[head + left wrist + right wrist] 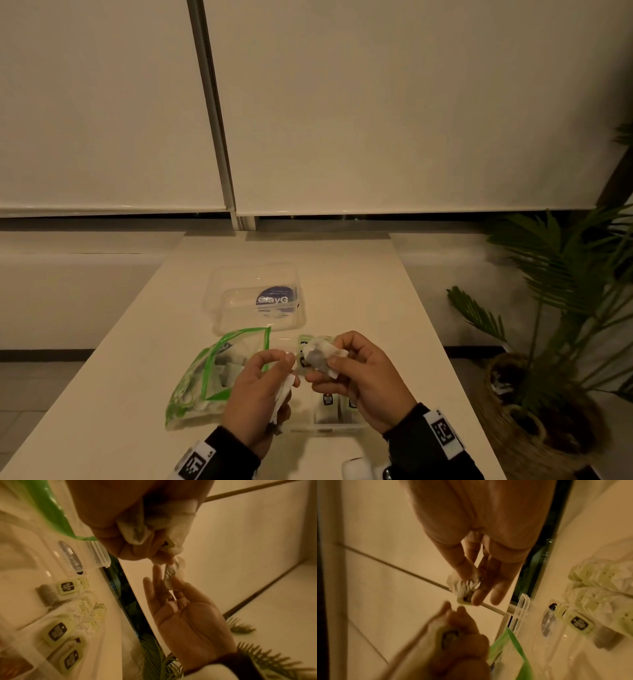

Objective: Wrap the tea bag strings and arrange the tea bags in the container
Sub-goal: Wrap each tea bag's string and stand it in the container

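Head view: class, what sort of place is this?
Probably an indoor room at a window: lowered roller blinds, a pale table and a potted palm in a woven basket.

**Colours and patterns on the worktop**

Cream worktop (342, 260). Clear lid (255, 298) with a dark blue round label, white lettering. Zip bag (219, 370) edged bright green (otherwise see-through). White tea bags (323, 356); pale yellow-green tags (67, 586) printed with a black emblem. Black sleeves (229, 452) with white bands carrying black square codes.
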Motion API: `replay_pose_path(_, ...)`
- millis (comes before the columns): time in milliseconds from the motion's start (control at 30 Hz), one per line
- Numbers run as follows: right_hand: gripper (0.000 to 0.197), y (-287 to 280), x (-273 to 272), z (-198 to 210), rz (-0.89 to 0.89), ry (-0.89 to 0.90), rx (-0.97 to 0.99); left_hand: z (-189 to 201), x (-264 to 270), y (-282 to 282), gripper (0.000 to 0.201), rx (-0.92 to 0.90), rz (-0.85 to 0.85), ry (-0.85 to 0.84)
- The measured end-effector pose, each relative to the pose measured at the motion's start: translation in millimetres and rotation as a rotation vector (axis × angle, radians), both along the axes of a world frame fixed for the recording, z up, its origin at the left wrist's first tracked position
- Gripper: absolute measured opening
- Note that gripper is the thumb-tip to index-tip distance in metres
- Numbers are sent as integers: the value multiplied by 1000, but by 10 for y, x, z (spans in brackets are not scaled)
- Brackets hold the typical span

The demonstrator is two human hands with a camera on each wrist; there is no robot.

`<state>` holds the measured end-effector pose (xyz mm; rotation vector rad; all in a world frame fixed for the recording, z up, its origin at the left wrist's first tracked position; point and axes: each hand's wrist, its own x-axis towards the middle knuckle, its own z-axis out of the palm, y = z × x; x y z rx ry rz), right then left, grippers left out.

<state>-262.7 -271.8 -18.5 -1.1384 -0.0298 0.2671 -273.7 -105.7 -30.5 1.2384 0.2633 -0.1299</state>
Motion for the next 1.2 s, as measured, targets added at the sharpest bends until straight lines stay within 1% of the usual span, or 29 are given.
replay_pose_path(67,13,31,-16,-28,-67,-48,-34,48,-63,-22,18,42,-36,-46)
replay_pose_path(133,13,75,-22,-78,-159,-134,-130,84,-104,-56,21,96,-41,-100)
replay_pose_path(233,16,170,-28,-163,-287,-294,-298,142,-105,-109,13,162,-21,-180)
replay_pose_path(300,15,231,-40,-205,-351,-449,-457,162,-78,-121,7,232,-8,-232)
replay_pose_path(367,12,277,-76,-222,-335,-586,-592,176,-54,-108,7,327,-2,-292)
replay_pose_path(400,10,289,-94,-221,-302,-628,-627,184,-48,-100,8,361,-10,-324)
replay_pose_path(467,9,278,-118,-215,-235,-670,-657,206,-34,-75,18,415,1,-369)
replay_pose_path(533,8,243,-127,-205,-221,-684,-635,224,-15,-26,23,445,25,-389)
replay_pose_path(600,7,216,-131,-176,-244,-688,-607,239,-1,11,16,443,25,-391)
replay_pose_path(667,13,208,-117,-134,-287,-613,-554,244,12,24,13,408,38,-373)
replay_pose_path(733,21,211,-83,-84,-307,-488,-480,246,4,3,22,386,54,-352)
replay_pose_path(800,26,212,-42,-51,-277,-431,-453,256,-23,-38,27,363,33,-344)
replay_pose_path(933,19,196,-6,-38,-289,-487,-557,259,-53,-99,20,303,-10,-329)
replay_pose_path(1000,17,168,7,-31,-323,-495,-605,202,-24,-70,18,380,3,-353)
replay_pose_path(1067,16,133,25,-19,-333,-464,-600,123,11,-25,22,461,28,-353)
replay_pose_path(1200,15,94,34,-8,-287,-418,-618,76,11,-19,34,448,48,-327)
